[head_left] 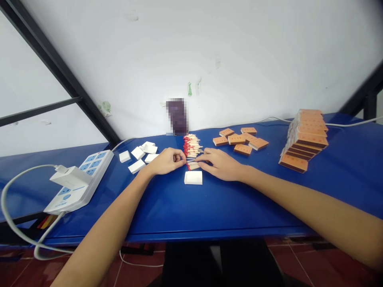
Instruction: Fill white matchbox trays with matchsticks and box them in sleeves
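A pile of red-headed matches (192,144) lies on the blue table, heads to the left and bare sticks to the right. My left hand (169,160) is at the head side, thumb and fingertips pinched at the near end of the pile. From the stick side, my right hand (220,164) has its curled fingers and thumb at the ends of the same matches. A few matches span between both hands; how many is too small to tell. Just in front of them lies a white matchbox tray (193,177), its contents not discernible.
Several white trays (137,166) lie loosely at the left, beside a power strip (89,175) with a plugged-in charger (72,177). Orange matchboxes (243,149) are scattered at the right, near a leaning matchbox stack (308,135). A wall (239,59) rises behind the blue table (191,215).
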Tool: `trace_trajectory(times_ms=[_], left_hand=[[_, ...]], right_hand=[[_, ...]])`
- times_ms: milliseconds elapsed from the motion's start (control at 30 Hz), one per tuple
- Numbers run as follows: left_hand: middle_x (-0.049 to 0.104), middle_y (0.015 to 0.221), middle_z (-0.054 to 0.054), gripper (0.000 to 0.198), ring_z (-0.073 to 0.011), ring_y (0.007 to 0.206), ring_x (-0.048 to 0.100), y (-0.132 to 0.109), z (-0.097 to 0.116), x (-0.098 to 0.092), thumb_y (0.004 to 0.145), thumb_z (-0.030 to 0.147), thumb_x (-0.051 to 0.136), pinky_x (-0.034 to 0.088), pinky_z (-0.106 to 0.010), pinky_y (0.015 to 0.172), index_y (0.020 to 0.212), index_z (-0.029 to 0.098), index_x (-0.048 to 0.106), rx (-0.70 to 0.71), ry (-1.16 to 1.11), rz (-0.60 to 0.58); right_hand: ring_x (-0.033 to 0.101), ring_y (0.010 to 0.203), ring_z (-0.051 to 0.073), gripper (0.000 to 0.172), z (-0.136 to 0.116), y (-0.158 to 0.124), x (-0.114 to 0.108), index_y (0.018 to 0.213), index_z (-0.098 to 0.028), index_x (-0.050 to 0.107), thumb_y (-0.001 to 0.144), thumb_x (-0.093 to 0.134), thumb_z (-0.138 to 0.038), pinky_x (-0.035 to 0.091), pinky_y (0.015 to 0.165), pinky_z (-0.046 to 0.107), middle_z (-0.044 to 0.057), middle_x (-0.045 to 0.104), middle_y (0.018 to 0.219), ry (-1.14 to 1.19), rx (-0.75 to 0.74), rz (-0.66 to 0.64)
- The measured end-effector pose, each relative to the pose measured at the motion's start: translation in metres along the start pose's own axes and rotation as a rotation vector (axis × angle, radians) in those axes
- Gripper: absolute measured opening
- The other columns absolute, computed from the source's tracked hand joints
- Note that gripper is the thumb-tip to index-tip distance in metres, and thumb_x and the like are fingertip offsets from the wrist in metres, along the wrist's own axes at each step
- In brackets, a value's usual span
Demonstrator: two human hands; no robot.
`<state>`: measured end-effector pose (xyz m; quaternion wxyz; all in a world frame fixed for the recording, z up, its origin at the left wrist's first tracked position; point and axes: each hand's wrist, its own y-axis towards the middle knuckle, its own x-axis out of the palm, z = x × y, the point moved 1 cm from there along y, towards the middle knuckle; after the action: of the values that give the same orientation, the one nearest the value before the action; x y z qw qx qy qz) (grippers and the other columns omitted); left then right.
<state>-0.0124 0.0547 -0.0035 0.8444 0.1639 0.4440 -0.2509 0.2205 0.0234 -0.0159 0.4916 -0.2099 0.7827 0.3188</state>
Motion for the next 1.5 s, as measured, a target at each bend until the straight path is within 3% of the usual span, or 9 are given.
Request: trace_trajectory(times_ms=[433,733,1000,1267,1400,1500], left_hand=[[0.057,0.064,0.003,0.016,-0.0105,0.057,0.048,0.001,0.000,0.000,0.086,0.030,0.057,0.036,-0.023,0.054,0.089,0.017,0.066,-0.005,-0.007,0.011],[0.052,0.061,0.004,0.016,-0.0096,0.055,0.045,0.002,0.001,0.002,0.086,0.028,0.057,0.034,-0.022,0.054,0.091,0.017,0.067,0.034,-0.014,-0.005],[0.051,0.060,0.004,0.019,-0.0097,0.055,0.043,0.001,0.003,0.003,0.086,0.030,0.057,0.033,-0.023,0.054,0.093,0.018,0.070,0.062,-0.005,-0.028],[0.045,0.055,0.005,0.031,-0.0085,0.051,0.038,-0.002,0.012,0.003,0.086,0.047,0.062,0.030,-0.022,0.052,0.091,0.018,0.073,0.082,-0.006,-0.007],[0.051,0.056,0.003,0.041,-0.0094,0.052,0.042,-0.002,0.014,0.004,0.083,0.056,0.063,0.029,-0.023,0.051,0.090,0.017,0.074,0.082,-0.004,-0.004],[0.053,0.057,0.002,0.040,-0.0096,0.052,0.041,-0.002,0.012,0.004,0.081,0.055,0.066,0.028,-0.024,0.051,0.089,0.017,0.075,0.084,0.023,0.019]], right_hand=[[0.054,0.090,0.020,0.038,0.000,0.000,-0.001,0.121,-0.019,0.068,0.100,0.041,-0.036,0.037,0.076,0.031,0.008,0.060,0.096,-0.005,-0.006,-0.017],[0.052,0.079,0.017,0.033,0.001,0.000,0.000,0.122,-0.021,0.066,0.096,0.047,-0.028,0.033,0.069,0.028,0.006,0.057,0.090,-0.025,0.008,-0.011],[0.051,0.073,0.015,0.033,-0.001,0.000,-0.001,0.122,-0.021,0.066,0.095,0.050,-0.031,0.031,0.066,0.026,0.005,0.058,0.088,-0.012,0.021,-0.018],[0.052,0.071,0.014,0.029,-0.003,0.003,-0.001,0.107,-0.022,0.072,0.095,0.051,-0.038,0.030,0.063,0.026,0.004,0.062,0.084,-0.020,0.072,-0.024],[0.055,0.071,0.015,0.032,-0.005,0.007,0.002,0.090,-0.022,0.074,0.095,0.049,-0.041,0.029,0.060,0.026,0.004,0.066,0.083,-0.046,0.111,-0.035],[0.059,0.074,0.016,0.032,-0.006,0.010,0.003,0.089,-0.023,0.075,0.095,0.048,-0.039,0.031,0.061,0.026,0.004,0.070,0.084,-0.071,0.107,-0.047]])
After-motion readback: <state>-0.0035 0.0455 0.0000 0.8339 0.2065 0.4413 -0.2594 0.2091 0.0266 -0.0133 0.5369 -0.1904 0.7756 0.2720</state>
